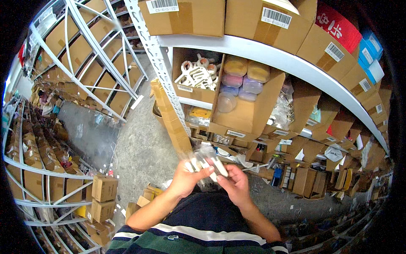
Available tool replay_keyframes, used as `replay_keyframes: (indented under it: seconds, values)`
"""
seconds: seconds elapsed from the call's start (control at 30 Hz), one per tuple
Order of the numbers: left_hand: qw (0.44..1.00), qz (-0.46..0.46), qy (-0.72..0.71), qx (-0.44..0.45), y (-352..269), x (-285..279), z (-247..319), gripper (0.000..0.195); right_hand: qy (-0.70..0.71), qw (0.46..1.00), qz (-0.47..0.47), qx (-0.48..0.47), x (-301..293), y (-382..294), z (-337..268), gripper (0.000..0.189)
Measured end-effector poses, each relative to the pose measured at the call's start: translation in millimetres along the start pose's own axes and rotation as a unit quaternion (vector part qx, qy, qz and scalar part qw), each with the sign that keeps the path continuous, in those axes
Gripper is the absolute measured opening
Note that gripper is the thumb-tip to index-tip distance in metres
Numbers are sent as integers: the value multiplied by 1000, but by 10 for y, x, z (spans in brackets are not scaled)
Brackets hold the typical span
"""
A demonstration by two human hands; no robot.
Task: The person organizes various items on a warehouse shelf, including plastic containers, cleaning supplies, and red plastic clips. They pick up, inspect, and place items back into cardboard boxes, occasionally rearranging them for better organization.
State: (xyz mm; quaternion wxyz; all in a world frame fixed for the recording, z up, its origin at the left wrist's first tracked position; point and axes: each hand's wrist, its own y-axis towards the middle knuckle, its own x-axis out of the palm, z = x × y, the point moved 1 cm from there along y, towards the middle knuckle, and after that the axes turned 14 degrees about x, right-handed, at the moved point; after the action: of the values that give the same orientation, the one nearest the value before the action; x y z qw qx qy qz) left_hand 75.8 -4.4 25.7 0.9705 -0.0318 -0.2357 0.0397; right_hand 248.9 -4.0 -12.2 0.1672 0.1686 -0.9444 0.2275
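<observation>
Both hands are together in front of my body, low in the middle of the view. My left hand (187, 177) is closed around several white-handled items in clear plastic wrap (201, 163), its thumb lying across them. At the right end of the same bunch, my right hand (234, 182) grips one white-handled piece (219, 166) between thumb and fingers. The upper ends of the items are blurred under the shiny wrap, so their exact kind cannot be told. Just beyond the hands stands the shelf with open cardboard boxes.
An open box of white plastic parts (199, 76) sits beside a box of round lidded containers (242, 82). A perforated metal shelf post (165, 76) rises nearby. Stacked cartons (104, 198) stand at lower left. A person (46, 101) is far off at left.
</observation>
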Motion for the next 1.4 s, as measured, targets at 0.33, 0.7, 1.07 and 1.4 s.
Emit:
replay_keyframes:
  seconds: [0.33, 0.7, 1.07, 1.4]
  values:
    - [997, 48, 59, 34, 28, -141, -33, 28, 70, 990, -74, 97, -73, 22, 5, 30]
    - [966, 19, -229, -116, 85, -219, -199, 32, 103, 993, -42, 45, -49, 101, -54, 30]
    - [936, 28, -277, -217, 43, -190, -179, 42, -265, 953, 17, -146, -277, 100, -199, 25]
    - [896, -42, -271, -348, 7, -183, -323, 34, -602, 678, -184, -380, -188, 310, -772, 41]
